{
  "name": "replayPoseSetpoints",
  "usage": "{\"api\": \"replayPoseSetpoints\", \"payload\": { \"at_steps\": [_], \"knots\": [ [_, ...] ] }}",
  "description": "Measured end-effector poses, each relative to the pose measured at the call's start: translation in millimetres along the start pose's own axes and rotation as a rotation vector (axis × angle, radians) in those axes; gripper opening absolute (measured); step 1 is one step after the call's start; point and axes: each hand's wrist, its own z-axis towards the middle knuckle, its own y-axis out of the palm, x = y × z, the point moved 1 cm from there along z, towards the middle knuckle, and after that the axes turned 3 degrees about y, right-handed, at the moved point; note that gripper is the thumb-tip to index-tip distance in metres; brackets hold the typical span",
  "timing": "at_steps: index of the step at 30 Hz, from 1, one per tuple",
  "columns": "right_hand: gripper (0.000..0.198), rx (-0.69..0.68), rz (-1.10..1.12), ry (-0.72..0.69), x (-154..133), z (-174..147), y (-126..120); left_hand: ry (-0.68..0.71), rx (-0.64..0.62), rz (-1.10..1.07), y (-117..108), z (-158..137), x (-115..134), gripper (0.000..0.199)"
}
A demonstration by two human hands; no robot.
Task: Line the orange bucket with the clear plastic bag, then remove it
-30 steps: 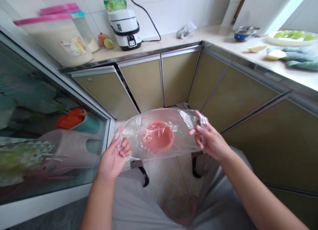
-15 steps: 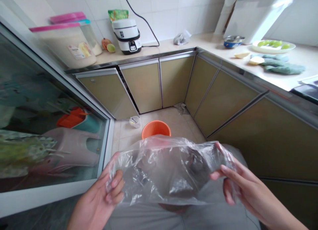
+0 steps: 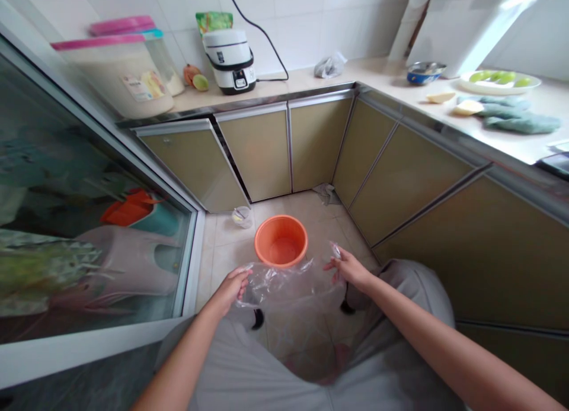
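A clear plastic bag (image 3: 284, 286) is stretched between my two hands, low over the floor. My left hand (image 3: 237, 285) is closed on its left edge. At the opposite edge, my right hand (image 3: 347, 267) pinches the film between thumb and fingers, some of the other fingers loosely bent. Just beyond the bag stands an orange basin (image 3: 281, 240) on the tiles, with its inside visible and its near rim close to the film. Between my knees, the floor shows through and below the bag.
A small clear cup (image 3: 242, 217) stands on the floor left of the basin. Cabinets (image 3: 255, 156) enclose the corner, and a glass door (image 3: 111, 221) is at left. On the counter are a rice cooker (image 3: 230, 61), a blue bowl (image 3: 424, 73) and a plate of green fruit (image 3: 466, 82).
Both hands have moved forward and down, away from me, carrying the bag toward the basin. They are closer together now, and the whole basin has come into view.
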Motion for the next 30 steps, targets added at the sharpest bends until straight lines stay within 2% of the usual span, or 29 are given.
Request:
{"api": "replayPoseSetpoints", "payload": {
  "at_steps": [3,7,11,15,17,20,23,26,30],
  "knots": [
    [0.067,0.022,-0.031,0.080,2,35,3,-0.023,0.031,0.220,-1,31,2,0.028],
    [0.053,0.131,-0.028,0.165,7,69,-1,-0.190,0.157,0.351,-5,60,-1,0.016],
    [0.025,0.257,-0.103,0.170,19,91,-7,-0.262,0.186,0.401,-8,73,-14,0.013],
    [0.015,0.269,-0.187,0.169,24,94,-9,-0.262,0.157,0.438,-5,71,-23,0.013],
    [0.014,0.226,-0.313,0.159,23,86,-9,-0.216,0.108,0.497,-6,64,-26,0.017],
    [0.013,0.069,-0.598,0.115,21,67,-9,-0.161,-0.064,0.611,-13,44,-31,0.030],
    [0.011,-0.112,-0.768,0.135,27,44,-9,-0.273,-0.217,0.608,-21,21,-36,0.044],
    [0.023,-0.234,-0.843,0.232,35,28,-8,-0.373,-0.254,0.611,-24,7,-36,0.052],
    [0.029,-0.337,-0.956,0.331,40,20,-8,-0.399,-0.333,0.644,-20,8,-29,0.051]
  ]
}}
